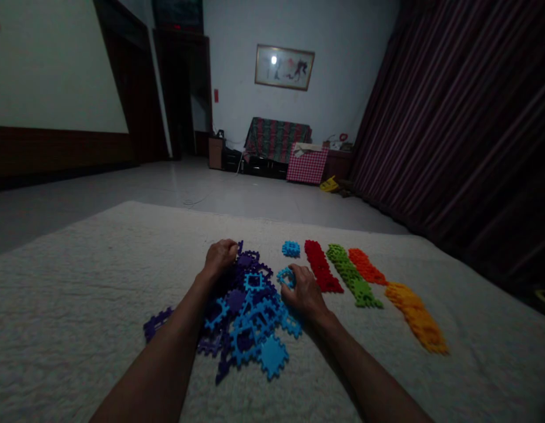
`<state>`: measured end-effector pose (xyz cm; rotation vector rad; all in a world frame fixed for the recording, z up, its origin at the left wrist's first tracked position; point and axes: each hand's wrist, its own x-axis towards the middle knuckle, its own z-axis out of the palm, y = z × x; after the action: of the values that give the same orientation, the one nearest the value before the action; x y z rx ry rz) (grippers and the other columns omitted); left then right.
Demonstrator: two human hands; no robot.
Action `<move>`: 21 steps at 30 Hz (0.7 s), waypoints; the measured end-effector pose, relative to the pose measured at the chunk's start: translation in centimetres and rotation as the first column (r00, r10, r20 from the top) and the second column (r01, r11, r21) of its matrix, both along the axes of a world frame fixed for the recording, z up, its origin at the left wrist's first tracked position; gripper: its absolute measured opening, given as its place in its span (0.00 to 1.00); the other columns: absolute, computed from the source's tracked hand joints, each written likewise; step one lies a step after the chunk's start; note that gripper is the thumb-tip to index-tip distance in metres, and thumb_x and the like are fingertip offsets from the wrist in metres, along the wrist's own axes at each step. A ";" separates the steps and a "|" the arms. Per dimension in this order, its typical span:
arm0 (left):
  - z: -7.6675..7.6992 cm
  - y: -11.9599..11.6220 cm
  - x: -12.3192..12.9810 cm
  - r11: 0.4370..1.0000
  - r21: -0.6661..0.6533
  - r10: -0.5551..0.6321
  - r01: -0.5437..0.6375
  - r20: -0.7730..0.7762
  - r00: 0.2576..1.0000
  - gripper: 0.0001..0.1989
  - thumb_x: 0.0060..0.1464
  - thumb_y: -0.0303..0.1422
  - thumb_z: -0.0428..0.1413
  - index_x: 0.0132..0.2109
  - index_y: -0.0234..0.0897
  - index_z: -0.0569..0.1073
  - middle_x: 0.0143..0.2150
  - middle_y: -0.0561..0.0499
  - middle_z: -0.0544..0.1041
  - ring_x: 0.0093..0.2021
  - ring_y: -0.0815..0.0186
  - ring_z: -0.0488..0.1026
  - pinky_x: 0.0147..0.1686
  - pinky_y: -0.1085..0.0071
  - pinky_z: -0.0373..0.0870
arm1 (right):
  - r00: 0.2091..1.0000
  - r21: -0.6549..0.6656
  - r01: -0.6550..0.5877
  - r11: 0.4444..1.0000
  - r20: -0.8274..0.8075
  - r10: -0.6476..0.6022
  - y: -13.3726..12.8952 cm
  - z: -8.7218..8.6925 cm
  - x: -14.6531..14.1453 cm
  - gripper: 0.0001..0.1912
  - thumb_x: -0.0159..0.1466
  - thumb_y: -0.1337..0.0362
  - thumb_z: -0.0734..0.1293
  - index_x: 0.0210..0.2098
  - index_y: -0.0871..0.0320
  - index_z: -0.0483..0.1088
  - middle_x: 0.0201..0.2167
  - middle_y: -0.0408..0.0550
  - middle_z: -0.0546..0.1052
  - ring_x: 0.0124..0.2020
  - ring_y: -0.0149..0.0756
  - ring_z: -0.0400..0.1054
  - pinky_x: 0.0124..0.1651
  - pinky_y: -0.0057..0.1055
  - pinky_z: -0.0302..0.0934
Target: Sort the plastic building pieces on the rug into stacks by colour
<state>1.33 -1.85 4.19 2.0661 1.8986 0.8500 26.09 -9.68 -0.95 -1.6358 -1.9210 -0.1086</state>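
A mixed heap of flat, toothed plastic building pieces lies before me on the pale mat, with purple pieces mostly on the left and blue pieces on the right and near side. At the heap's far left edge, my left hand is closed on a purple piece whose edge sticks up past the fingers. On the right side, my right hand pinches a blue square frame piece. Beyond that hand sits a small blue stack, apart from the heap.
To the right lie rows of red pieces, green pieces, orange-red pieces and yellow-orange pieces. The mat ends at a tiled floor. Dark curtains hang at the right; covered furniture stands by the far wall.
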 end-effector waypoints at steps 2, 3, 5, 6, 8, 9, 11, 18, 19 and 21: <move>-0.6 0.2 -1.1 0.998 -0.050 0.050 -0.049 0.021 0.999 0.18 0.60 0.33 0.47 0.45 0.38 0.81 0.41 0.47 0.83 0.43 0.64 0.77 0.42 0.74 0.68 | 1.000 0.011 0.007 1.000 -0.018 -0.007 0.1 -0.2 0.1 0.24 0.55 0.66 0.65 0.52 0.62 0.68 0.43 0.57 0.73 0.46 0.45 0.67 0.52 0.39 0.62; -1.0 0.3 -1.4 0.995 -0.067 0.072 -0.070 0.028 0.997 0.18 0.59 0.33 0.47 0.46 0.38 0.81 0.42 0.47 0.83 0.43 0.64 0.77 0.42 0.74 0.68 | 0.999 0.010 0.014 1.000 -0.039 -0.014 0.3 -0.2 0.1 0.24 0.55 0.66 0.65 0.52 0.61 0.67 0.43 0.56 0.73 0.46 0.45 0.67 0.51 0.39 0.62; -1.8 0.3 -1.4 0.993 -0.065 0.096 -0.095 0.020 0.995 0.18 0.59 0.33 0.47 0.46 0.39 0.81 0.44 0.47 0.82 0.45 0.63 0.77 0.43 0.74 0.69 | 0.994 0.006 0.033 0.999 -0.103 -0.033 0.7 -0.2 0.1 0.25 0.55 0.64 0.65 0.52 0.60 0.67 0.43 0.54 0.73 0.46 0.44 0.68 0.51 0.38 0.63; -2.1 0.3 -1.2 0.994 -0.050 0.099 -0.099 0.003 0.995 0.18 0.59 0.34 0.47 0.46 0.39 0.81 0.46 0.47 0.82 0.46 0.62 0.77 0.44 0.73 0.69 | 0.990 0.006 0.043 0.999 -0.137 -0.042 1.1 -0.2 0.1 0.25 0.55 0.63 0.66 0.53 0.59 0.67 0.43 0.54 0.73 0.45 0.43 0.68 0.50 0.38 0.63; -2.7 0.4 -0.8 0.995 -0.017 0.095 -0.096 -0.031 0.995 0.18 0.59 0.34 0.47 0.45 0.40 0.81 0.48 0.46 0.81 0.48 0.60 0.77 0.47 0.71 0.69 | 0.981 0.022 0.065 0.998 -0.187 -0.060 2.0 -0.2 0.0 0.25 0.56 0.61 0.66 0.53 0.58 0.67 0.43 0.53 0.73 0.44 0.43 0.68 0.50 0.38 0.64; -3.0 0.4 -0.7 0.996 -0.009 0.094 -0.094 -0.036 0.995 0.19 0.58 0.34 0.47 0.45 0.40 0.81 0.48 0.46 0.81 0.48 0.60 0.77 0.47 0.71 0.69 | 0.979 0.040 0.075 0.996 -0.195 -0.066 2.5 -0.2 -0.1 0.26 0.56 0.60 0.66 0.54 0.58 0.67 0.43 0.54 0.73 0.45 0.44 0.68 0.50 0.39 0.64; -3.3 0.6 -0.6 0.995 -0.014 0.096 -0.097 -0.023 0.995 0.18 0.58 0.35 0.47 0.45 0.40 0.81 0.49 0.46 0.81 0.48 0.60 0.77 0.48 0.70 0.69 | 0.979 0.087 0.092 0.992 -0.190 -0.075 3.6 -0.1 -0.5 0.26 0.56 0.60 0.66 0.54 0.58 0.67 0.44 0.55 0.73 0.46 0.46 0.67 0.50 0.41 0.63; -3.4 0.6 -0.9 0.995 -0.015 0.096 -0.096 -0.006 0.995 0.18 0.59 0.35 0.47 0.45 0.41 0.81 0.47 0.48 0.82 0.47 0.61 0.77 0.46 0.71 0.70 | 0.976 0.100 0.174 0.980 -0.147 -0.158 7.5 2.1 -0.9 0.25 0.58 0.59 0.65 0.53 0.62 0.68 0.46 0.58 0.72 0.50 0.47 0.64 0.54 0.42 0.60; -3.4 0.6 -0.9 0.995 -0.017 0.096 -0.096 -0.006 0.995 0.18 0.59 0.35 0.47 0.46 0.41 0.81 0.47 0.48 0.82 0.47 0.61 0.77 0.46 0.71 0.70 | 0.973 0.085 0.200 0.976 -0.133 -0.188 8.1 2.6 -0.6 0.24 0.58 0.60 0.65 0.53 0.61 0.69 0.46 0.57 0.73 0.49 0.47 0.65 0.53 0.41 0.60; -3.4 0.6 -0.8 0.995 -0.013 0.097 -0.098 -0.006 0.995 0.18 0.59 0.35 0.47 0.45 0.42 0.81 0.48 0.48 0.82 0.47 0.62 0.77 0.47 0.71 0.70 | 0.967 0.041 0.241 0.970 -0.091 -0.237 8.9 3.5 0.1 0.21 0.58 0.62 0.65 0.50 0.60 0.71 0.43 0.56 0.74 0.46 0.46 0.66 0.50 0.39 0.61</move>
<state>0.56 -1.20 0.75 1.9839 2.0168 0.8512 26.24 -0.74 2.57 -1.8021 -1.6382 -0.1811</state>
